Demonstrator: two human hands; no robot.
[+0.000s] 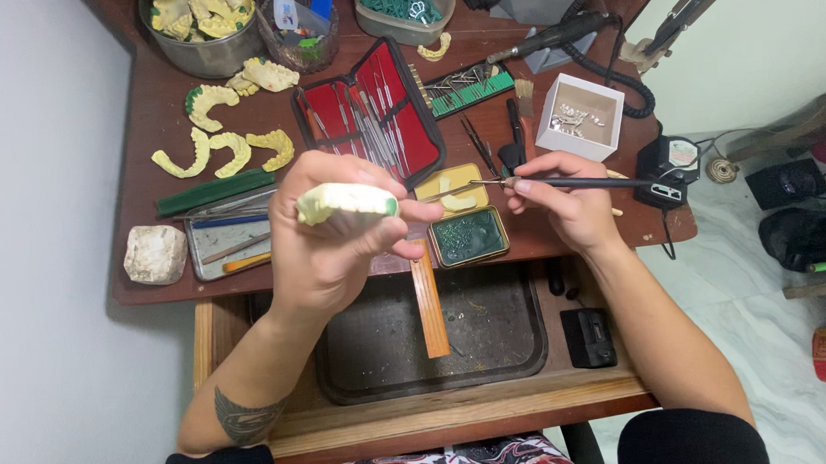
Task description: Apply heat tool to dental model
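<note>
A person seated at a cluttered dark-brown wooden workbench (148,114) is gripping a pale yellow-cream plaster dental cast (345,203) in the left hand (325,240), fingers and thumb wrapped closely around its sides, just left of the picture's centre. The right hand (570,202), at three o'clock from the cast, is pinching a slim black-handled metal-tipped tool (559,183) like a pen, its fine point aimed at nine o'clock toward the cast. The cast looks rigid, chalky and brittle, fairly light for its bulk; it is probably best held by the thick base, away from the thin tooth ridges, which could chip. Below the tool tip, an open tin of dark green wax (469,236) is sitting on the bench edge. At twelve o'clock a red-lined case of steel instruments (370,109) is lying open; more yellow arch-shaped casts (233,152) are lying at ten o'clock.
</note>
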